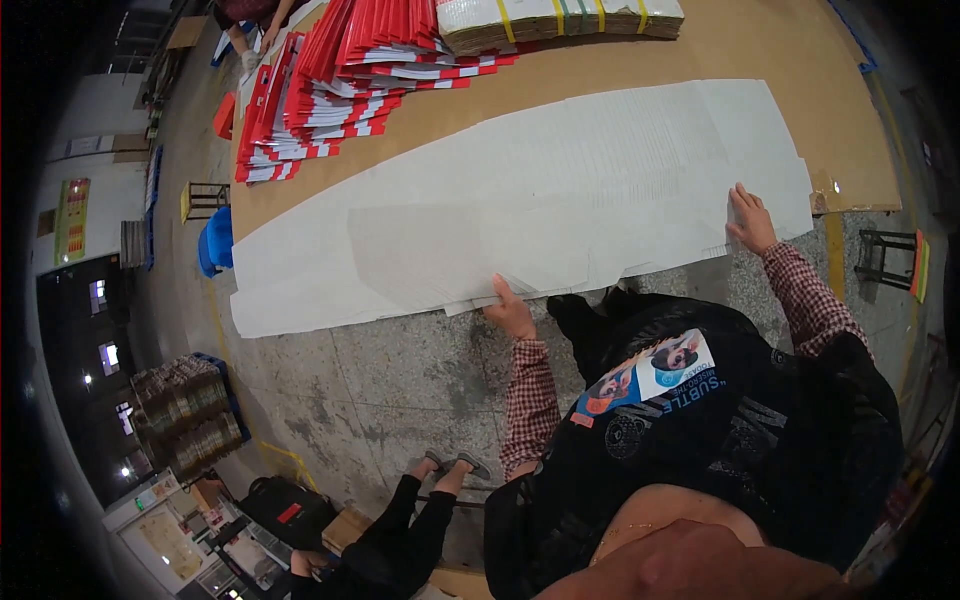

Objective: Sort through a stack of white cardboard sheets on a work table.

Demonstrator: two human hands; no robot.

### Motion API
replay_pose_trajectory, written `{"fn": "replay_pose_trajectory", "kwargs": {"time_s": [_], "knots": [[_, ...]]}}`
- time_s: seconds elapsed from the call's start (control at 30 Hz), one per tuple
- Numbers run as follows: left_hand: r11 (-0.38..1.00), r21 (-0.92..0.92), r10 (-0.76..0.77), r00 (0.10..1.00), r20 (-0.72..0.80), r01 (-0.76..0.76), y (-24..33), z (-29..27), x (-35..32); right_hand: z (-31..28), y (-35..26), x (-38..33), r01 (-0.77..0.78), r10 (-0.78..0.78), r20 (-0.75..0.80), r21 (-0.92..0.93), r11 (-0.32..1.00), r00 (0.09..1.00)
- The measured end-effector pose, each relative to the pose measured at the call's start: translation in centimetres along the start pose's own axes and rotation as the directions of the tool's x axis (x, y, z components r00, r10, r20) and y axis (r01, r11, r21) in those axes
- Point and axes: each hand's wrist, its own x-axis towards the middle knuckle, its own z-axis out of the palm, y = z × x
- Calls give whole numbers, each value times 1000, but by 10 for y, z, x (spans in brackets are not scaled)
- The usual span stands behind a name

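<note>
A broad spread of overlapping white paper sheets (560,190) lies across the table in front of me, fanned in thin steps toward the right. My left hand (513,312) is at the near edge of the sheets. One of its digits is stretched out over the paper, and the others are partly hidden. On the right, my right hand (753,222) lies on the sheets close to their near edge, its fingers extended and thumb apart. Neither hand visibly lifts a sheet.
Red and white folded pieces (350,85) lie in piles at the table's far left. Behind the sheets sits a strapped stack (560,22). Brown board (845,120) covers the table. Another person's hand (270,38) shows far left; someone's legs (405,520) are at lower left.
</note>
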Motion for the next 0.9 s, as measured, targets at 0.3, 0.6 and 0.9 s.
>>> {"fn": "replay_pose_trajectory", "kwargs": {"time_s": [0.3, 0.6, 0.9], "knots": [[758, -587, -353, 936, -1, 285, -19, 0, 13, 2, 2, 0, 6, -6, -17, -30, 1000, 1000], [725, -663, -380, 911, -161, 185, -7, 27, 4, 4, 10, 0, -1, 0, -36, -51, 999, 999], [624, -741, -510, 847, -146, 248, -20, 18, 19, 18, 33, 6, 193, -197, -101, -47, 980, 975]]}}
